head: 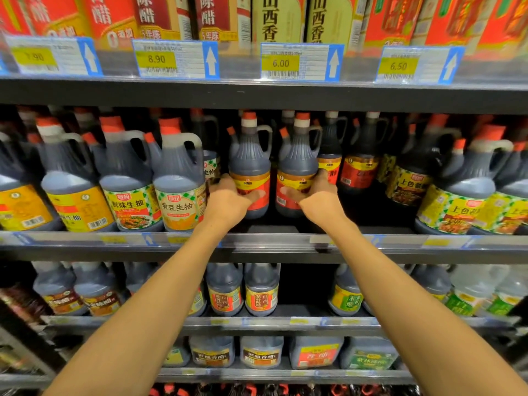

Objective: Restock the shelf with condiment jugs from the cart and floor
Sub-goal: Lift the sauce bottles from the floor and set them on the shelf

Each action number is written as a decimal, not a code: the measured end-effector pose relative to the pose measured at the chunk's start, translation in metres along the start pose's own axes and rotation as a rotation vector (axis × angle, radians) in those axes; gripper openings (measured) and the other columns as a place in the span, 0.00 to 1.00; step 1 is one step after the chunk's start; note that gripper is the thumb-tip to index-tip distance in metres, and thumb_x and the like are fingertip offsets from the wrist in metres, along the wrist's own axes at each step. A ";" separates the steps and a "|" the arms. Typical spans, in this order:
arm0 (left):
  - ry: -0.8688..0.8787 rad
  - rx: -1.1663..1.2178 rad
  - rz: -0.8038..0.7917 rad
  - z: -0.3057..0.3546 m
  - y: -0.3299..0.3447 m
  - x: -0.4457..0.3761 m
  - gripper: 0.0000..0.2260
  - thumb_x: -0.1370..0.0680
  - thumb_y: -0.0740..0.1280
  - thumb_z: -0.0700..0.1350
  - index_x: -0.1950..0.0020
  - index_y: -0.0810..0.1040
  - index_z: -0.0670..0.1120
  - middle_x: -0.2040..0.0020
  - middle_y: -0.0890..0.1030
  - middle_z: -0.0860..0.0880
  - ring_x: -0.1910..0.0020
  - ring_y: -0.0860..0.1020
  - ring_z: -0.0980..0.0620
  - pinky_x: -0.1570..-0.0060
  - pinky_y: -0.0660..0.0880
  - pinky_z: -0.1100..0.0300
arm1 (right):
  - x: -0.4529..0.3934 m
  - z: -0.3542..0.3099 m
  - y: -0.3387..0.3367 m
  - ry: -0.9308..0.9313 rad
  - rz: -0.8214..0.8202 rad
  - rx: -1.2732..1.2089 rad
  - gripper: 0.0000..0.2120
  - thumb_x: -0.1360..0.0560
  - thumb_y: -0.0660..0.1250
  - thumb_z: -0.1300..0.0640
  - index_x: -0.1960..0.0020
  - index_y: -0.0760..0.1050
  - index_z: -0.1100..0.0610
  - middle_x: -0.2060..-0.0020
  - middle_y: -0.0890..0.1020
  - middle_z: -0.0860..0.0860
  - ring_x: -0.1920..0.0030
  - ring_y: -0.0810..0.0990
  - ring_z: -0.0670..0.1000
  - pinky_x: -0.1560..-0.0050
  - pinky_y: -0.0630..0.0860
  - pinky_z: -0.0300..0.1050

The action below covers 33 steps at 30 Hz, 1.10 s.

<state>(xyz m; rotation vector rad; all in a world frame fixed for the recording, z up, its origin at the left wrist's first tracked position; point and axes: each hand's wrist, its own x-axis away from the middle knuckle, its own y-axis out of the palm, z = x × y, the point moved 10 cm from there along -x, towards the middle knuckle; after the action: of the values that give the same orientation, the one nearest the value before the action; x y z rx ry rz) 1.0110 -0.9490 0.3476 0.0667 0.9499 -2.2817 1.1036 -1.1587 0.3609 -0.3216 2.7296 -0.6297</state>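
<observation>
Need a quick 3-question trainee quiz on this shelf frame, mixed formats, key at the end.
1. True or false: the left hand and the right hand each hold a separate jug.
2. Multiple choice: the left jug and the right jug have labels that are mainly A) green, B) red and yellow, C) white.
3. Fill in: the price tag on the shelf edge right above the two held jugs reads ____.

Key: 1 true; 2 B; 3 6.00
</observation>
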 end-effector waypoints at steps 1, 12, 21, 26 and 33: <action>0.002 -0.001 0.001 0.001 0.000 0.002 0.29 0.27 0.75 0.58 0.36 0.73 0.39 0.41 0.78 0.42 0.42 0.77 0.42 0.51 0.69 0.57 | 0.001 0.000 0.000 -0.003 0.001 0.000 0.33 0.28 0.78 0.52 0.31 0.64 0.58 0.44 0.76 0.49 0.46 0.76 0.50 0.46 0.71 0.43; -0.036 -0.031 -0.057 0.006 -0.006 0.008 0.31 0.28 0.74 0.62 0.39 0.74 0.38 0.42 0.79 0.38 0.42 0.77 0.37 0.50 0.70 0.53 | 0.010 -0.009 -0.006 0.047 -0.035 0.103 0.31 0.26 0.75 0.48 0.30 0.67 0.58 0.44 0.79 0.52 0.44 0.78 0.55 0.44 0.74 0.47; -0.082 -0.058 -0.080 0.008 -0.007 0.015 0.32 0.26 0.73 0.59 0.31 0.69 0.41 0.37 0.76 0.38 0.40 0.76 0.37 0.48 0.70 0.53 | 0.015 -0.009 -0.006 0.129 -0.079 0.167 0.34 0.27 0.76 0.47 0.28 0.65 0.54 0.41 0.79 0.56 0.42 0.80 0.60 0.41 0.78 0.54; 0.013 -0.292 -0.078 0.017 -0.017 0.033 0.29 0.24 0.70 0.55 0.33 0.71 0.35 0.47 0.81 0.37 0.49 0.80 0.36 0.55 0.75 0.49 | 0.024 -0.003 -0.012 0.165 -0.164 0.309 0.21 0.23 0.70 0.47 0.36 0.71 0.56 0.44 0.79 0.58 0.49 0.79 0.59 0.50 0.74 0.49; 0.187 -0.347 -0.135 0.040 -0.050 0.078 0.25 0.19 0.65 0.55 0.31 0.71 0.37 0.38 0.78 0.38 0.38 0.76 0.40 0.43 0.74 0.50 | 0.067 -0.031 -0.023 0.036 -0.170 0.577 0.26 0.20 0.61 0.36 0.45 0.70 0.61 0.48 0.78 0.59 0.48 0.78 0.61 0.48 0.77 0.57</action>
<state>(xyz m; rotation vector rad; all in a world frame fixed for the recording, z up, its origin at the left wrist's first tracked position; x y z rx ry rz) 0.9282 -0.9923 0.3855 0.0675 1.4760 -2.2242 1.0343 -1.1857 0.3810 -0.3965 2.4231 -1.4298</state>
